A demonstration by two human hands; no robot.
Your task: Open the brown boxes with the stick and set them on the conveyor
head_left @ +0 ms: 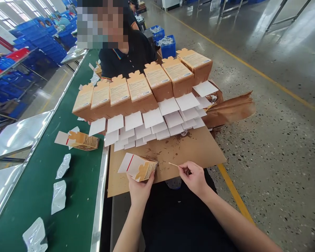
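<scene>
My left hand (141, 185) is wrapped round a small orange-brown carton (147, 170). Its white flap, crossed by a red strip, sticks out to the upper left. Over the cardboard sheet (199, 147), my right hand (193, 176) pinches a thin pale stick (173, 164), perhaps a cotton swab, pointing left towards the carton without touching it. Just beyond, a stack of similar cartons (136, 91) leans in rows, with white flaps (152, 118) fanned out towards me.
A green conveyor belt (78, 182) runs along the left, carrying another carton (85, 141) and several silvery packets (59, 197). Behind the stack sits a person (144, 49) in a dark shirt. Torn brown paper (231, 108) juts out right. Blue crates (168, 47) stand on the floor.
</scene>
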